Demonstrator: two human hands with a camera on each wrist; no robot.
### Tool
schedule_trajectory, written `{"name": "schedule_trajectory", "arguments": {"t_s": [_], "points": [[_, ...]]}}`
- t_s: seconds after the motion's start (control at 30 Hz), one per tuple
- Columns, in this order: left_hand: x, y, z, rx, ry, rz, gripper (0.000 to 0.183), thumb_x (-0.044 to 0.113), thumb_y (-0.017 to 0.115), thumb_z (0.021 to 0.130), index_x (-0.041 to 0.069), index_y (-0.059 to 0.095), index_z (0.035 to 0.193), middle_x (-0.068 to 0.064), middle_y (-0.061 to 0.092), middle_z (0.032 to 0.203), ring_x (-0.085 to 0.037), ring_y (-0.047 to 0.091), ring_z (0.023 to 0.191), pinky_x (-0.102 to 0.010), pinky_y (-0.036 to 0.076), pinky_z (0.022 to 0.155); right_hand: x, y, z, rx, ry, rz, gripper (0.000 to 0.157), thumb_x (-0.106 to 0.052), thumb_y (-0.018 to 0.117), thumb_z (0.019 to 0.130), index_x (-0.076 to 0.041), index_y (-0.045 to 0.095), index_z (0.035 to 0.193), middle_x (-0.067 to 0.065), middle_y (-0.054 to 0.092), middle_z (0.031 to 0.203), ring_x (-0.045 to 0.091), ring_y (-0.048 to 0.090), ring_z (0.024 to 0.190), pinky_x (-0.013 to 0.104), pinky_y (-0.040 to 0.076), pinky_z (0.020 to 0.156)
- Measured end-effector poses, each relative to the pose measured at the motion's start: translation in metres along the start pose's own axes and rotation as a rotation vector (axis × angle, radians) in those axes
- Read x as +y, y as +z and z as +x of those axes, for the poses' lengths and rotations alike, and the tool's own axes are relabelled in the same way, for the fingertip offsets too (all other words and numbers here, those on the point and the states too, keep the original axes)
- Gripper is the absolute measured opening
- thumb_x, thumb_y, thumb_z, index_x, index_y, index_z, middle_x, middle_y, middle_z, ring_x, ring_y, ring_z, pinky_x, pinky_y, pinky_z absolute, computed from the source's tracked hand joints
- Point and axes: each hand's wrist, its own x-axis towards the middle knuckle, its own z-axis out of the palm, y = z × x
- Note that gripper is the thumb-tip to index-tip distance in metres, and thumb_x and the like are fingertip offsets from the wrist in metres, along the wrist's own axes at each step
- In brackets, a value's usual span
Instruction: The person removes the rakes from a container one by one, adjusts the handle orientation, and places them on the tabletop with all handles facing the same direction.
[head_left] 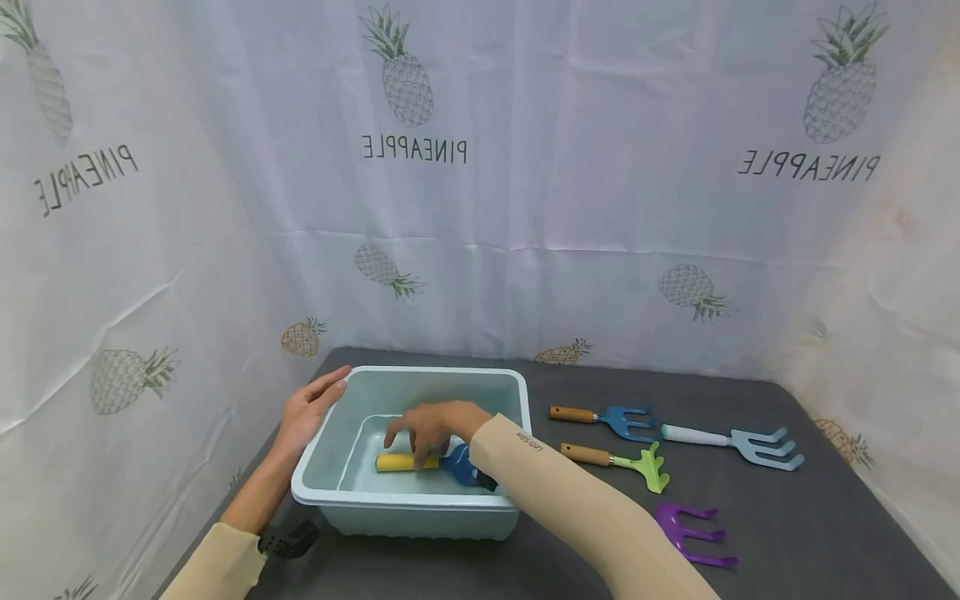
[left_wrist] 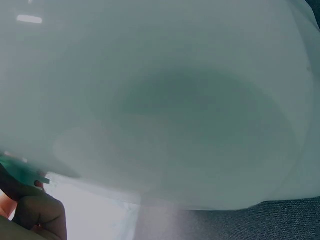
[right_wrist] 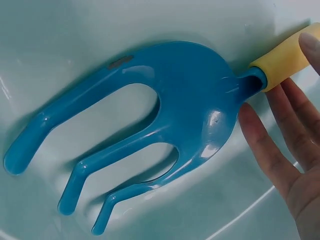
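A pale green plastic basin stands on the table, and my left hand grips its rim near the far left corner. Inside it lies a blue hand rake with three curved tines and a yellow handle. My right hand reaches down into the basin over that handle. In the right wrist view, its thumb and loosely spread fingers lie on either side of the handle, close to the blue head. The left wrist view mostly shows the basin's outer wall.
Right of the basin lie a blue hand fork with a wooden handle, a green rake, a light blue rake with a white handle, and a purple rake partly behind my right sleeve. Pineapple-print curtains surround the dark table.
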Motion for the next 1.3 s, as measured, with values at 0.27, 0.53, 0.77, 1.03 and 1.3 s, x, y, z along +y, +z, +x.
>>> {"name": "schedule_trajectory", "arguments": {"t_s": [0.27, 0.53, 0.77, 1.03, 1.3], "points": [[0.001, 0.001, 0.000, -0.001, -0.018, -0.010, 0.059, 0.048, 0.056, 0.105, 0.020, 0.048, 0.156, -0.005, 0.044, 0.164, 0.010, 0.054, 0.113, -0.008, 0.049, 0.085, -0.003, 0.003, -0.002, -0.001, 0.057, -0.012, 0.060, -0.006, 0.079, 0.090, -0.036, 0.060, 0.139, -0.001, 0.061, 0.108, 0.011, 0.061, 0.093, 0.032, 0.061, 0.077], [0.001, 0.000, -0.002, -0.003, -0.013, -0.024, 0.060, 0.048, 0.056, 0.105, 0.019, 0.047, 0.157, -0.007, 0.043, 0.164, 0.019, 0.053, 0.101, -0.008, 0.049, 0.085, -0.007, 0.006, -0.002, 0.003, 0.082, -0.037, 0.060, -0.002, 0.077, 0.091, -0.040, 0.061, 0.136, -0.001, 0.058, 0.122, 0.013, 0.057, 0.098, 0.030, 0.060, 0.076], [0.002, 0.000, -0.004, 0.007, -0.010, -0.026, 0.062, 0.049, 0.057, 0.104, 0.018, 0.047, 0.156, -0.008, 0.043, 0.164, 0.019, 0.053, 0.100, -0.009, 0.050, 0.084, -0.009, 0.008, -0.001, 0.008, 0.068, -0.079, 0.062, -0.001, 0.076, 0.092, -0.043, 0.060, 0.135, -0.001, 0.057, 0.120, 0.013, 0.057, 0.097, 0.030, 0.060, 0.073], [0.003, 0.001, -0.005, 0.017, 0.010, -0.024, 0.060, 0.047, 0.057, 0.105, 0.015, 0.049, 0.155, -0.012, 0.045, 0.162, 0.020, 0.055, 0.097, -0.010, 0.051, 0.083, -0.010, 0.009, -0.001, -0.004, 0.056, -0.089, 0.068, 0.000, 0.075, 0.092, -0.047, 0.056, 0.137, -0.002, 0.056, 0.115, 0.012, 0.058, 0.092, 0.029, 0.060, 0.072], [0.002, 0.002, -0.003, 0.013, -0.016, -0.022, 0.060, 0.048, 0.057, 0.105, 0.019, 0.048, 0.156, -0.007, 0.045, 0.163, 0.017, 0.054, 0.100, -0.009, 0.050, 0.084, -0.011, 0.002, -0.003, 0.003, 0.011, -0.121, 0.067, -0.001, 0.073, 0.092, -0.044, 0.053, 0.141, 0.002, 0.067, 0.115, 0.012, 0.061, 0.093, 0.028, 0.059, 0.072]]}}
